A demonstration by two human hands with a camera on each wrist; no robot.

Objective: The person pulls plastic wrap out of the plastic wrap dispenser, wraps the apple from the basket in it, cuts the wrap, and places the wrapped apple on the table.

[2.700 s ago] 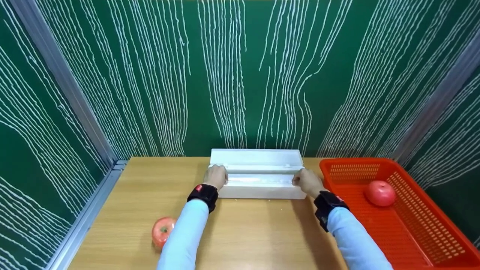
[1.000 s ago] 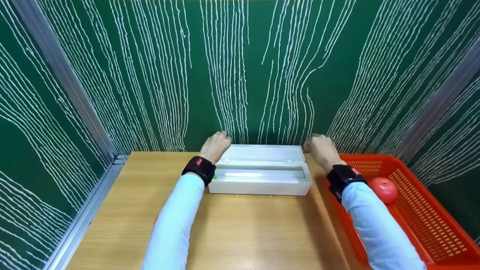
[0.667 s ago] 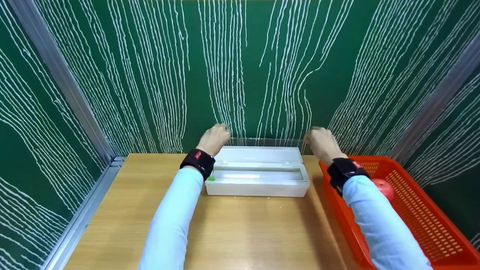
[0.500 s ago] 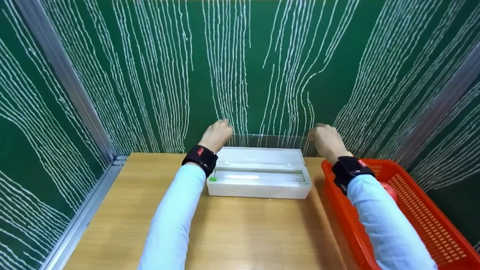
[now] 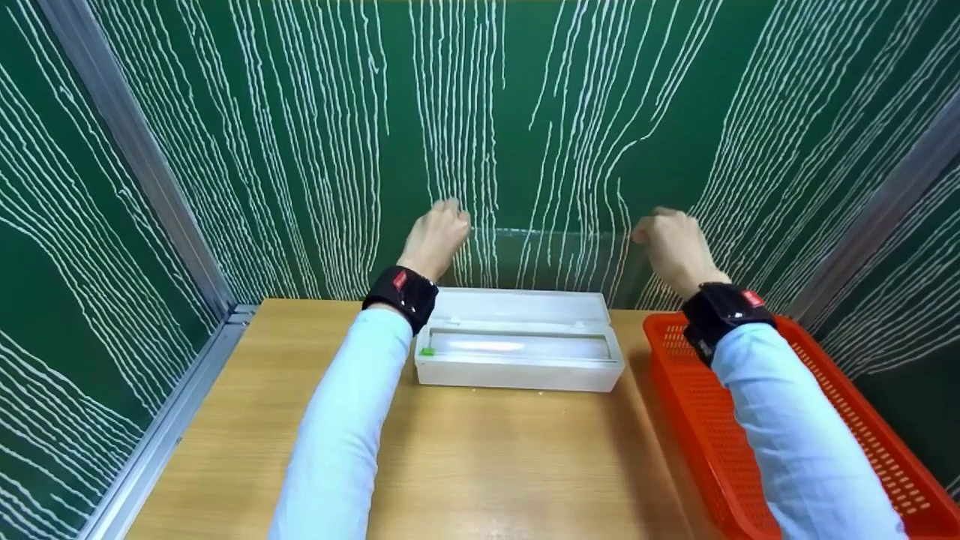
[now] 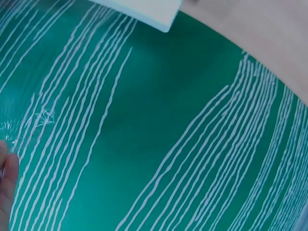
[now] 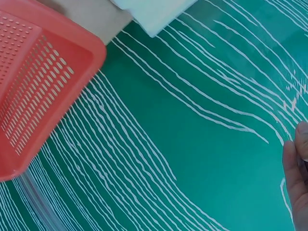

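In the head view, a white cling film box (image 5: 517, 376) stands on the table, its lid (image 5: 519, 307) tipped back. Inside lies a shiny roll, and a green slider (image 5: 427, 351) sits at the left end of the front edge. A clear sheet of cling film (image 5: 551, 251) is stretched upward behind the box. My left hand (image 5: 436, 238) pinches its upper left corner and my right hand (image 5: 679, 249) pinches the upper right. In the wrist views the film bunches in creases beside the fingertips (image 6: 8, 180) of the left hand and the fingers (image 7: 292, 168) of the right.
A red perforated basket (image 5: 720, 420) stands on the right of the wooden table (image 5: 510, 465), under my right forearm. A green wall (image 5: 337, 150) with white wavy lines rises close behind. Metal posts (image 5: 142, 142) frame the corners.
Both hands have risen from the box opening to well above the lid, drawing out the film. The red round fruit in the basket and the apple at left are now hidden by my sleeves.
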